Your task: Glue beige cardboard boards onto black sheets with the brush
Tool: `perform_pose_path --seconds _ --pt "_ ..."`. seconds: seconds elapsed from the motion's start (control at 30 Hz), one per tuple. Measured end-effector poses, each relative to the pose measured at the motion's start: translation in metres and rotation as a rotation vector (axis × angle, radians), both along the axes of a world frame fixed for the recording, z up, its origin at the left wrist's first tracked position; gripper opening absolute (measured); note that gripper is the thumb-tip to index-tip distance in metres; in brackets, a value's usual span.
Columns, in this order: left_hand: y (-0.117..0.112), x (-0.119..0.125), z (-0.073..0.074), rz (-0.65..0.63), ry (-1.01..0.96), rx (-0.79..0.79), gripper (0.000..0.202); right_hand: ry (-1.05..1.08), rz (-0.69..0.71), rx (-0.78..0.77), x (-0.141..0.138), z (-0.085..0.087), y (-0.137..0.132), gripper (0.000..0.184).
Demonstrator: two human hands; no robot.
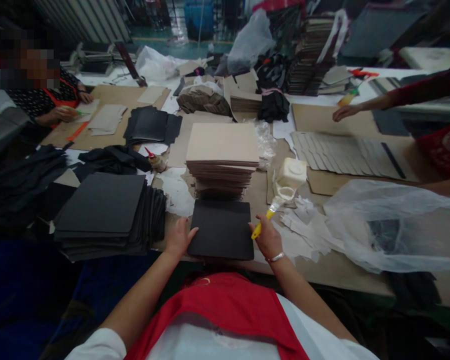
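In front of me at the table's near edge lies a black rounded-corner board (221, 230). My left hand (179, 239) grips its left edge, thumb on the rim and the other fingers partly hidden. My right hand (269, 240) is closed on a yellow-handled paintbrush (261, 225) and touches the board's right edge. The brush's bristle end points up and away, over the rim of a white plastic glue container (290, 175). Right behind the black board rises a tall stack of beige cardboard sheets (222, 142).
A stack of black boards (101, 205) stands at my left, a glue bottle with a red tip (155, 161) beyond it. To the right lie paper scraps (307, 225), a clear plastic bag (393, 225) and overlapping grey sheets (345, 155). Co-workers' hands (347, 111) work across the table on both sides.
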State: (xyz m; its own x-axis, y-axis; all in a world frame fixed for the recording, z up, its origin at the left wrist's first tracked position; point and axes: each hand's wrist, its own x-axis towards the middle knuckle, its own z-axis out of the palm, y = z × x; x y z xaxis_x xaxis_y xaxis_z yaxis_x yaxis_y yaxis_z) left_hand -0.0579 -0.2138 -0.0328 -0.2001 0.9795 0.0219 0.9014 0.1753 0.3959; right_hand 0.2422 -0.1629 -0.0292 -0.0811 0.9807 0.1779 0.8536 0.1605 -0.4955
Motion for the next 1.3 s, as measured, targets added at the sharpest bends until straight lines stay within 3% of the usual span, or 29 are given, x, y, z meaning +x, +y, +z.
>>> perform_pose_path --seconds 0.1,0.2,0.3,0.4,0.5,0.6,0.67,0.77,0.9,1.03,1.17,1.3 --pt "0.007 -0.001 0.026 -0.121 0.033 0.244 0.02 0.087 -0.061 0.095 0.026 0.05 0.021 0.042" --pt "0.034 0.012 0.064 -0.287 0.054 0.451 0.02 0.404 -0.08 0.229 0.035 0.113 0.056 0.048" --pt "0.08 0.042 0.101 -0.45 0.115 0.602 0.023 0.732 0.006 0.247 0.003 0.171 0.102 0.049" --pt "0.129 0.073 0.117 -0.559 0.226 0.563 0.047 0.869 0.171 0.054 -0.06 0.2 0.15 0.043" --pt "0.161 0.092 0.114 -0.526 0.285 0.421 0.064 0.872 0.323 -0.218 -0.118 0.197 0.191 0.038" --pt "0.171 0.097 0.109 -0.475 0.291 0.34 0.067 0.771 0.423 -0.435 -0.153 0.182 0.225 0.031" --pt "0.171 0.096 0.109 -0.466 0.29 0.334 0.068 0.752 0.408 -0.473 -0.164 0.174 0.246 0.025" --pt "0.169 0.095 0.112 -0.468 0.29 0.322 0.069 0.812 0.258 -0.394 -0.168 0.168 0.274 0.02" --pt "0.167 0.094 0.116 -0.487 0.285 0.313 0.067 0.817 0.071 -0.272 -0.143 0.165 0.299 0.02" --pt "0.168 0.092 0.122 -0.493 0.28 0.322 0.057 0.757 -0.042 -0.21 -0.085 0.168 0.305 0.023" --pt "0.179 0.09 0.138 -0.51 0.308 0.307 0.033 0.68 -0.058 -0.074 -0.041 0.173 0.294 0.024" --pt "0.2 0.085 0.156 -0.526 0.327 0.222 0.026 0.615 -0.053 0.02 -0.026 0.168 0.255 0.024"
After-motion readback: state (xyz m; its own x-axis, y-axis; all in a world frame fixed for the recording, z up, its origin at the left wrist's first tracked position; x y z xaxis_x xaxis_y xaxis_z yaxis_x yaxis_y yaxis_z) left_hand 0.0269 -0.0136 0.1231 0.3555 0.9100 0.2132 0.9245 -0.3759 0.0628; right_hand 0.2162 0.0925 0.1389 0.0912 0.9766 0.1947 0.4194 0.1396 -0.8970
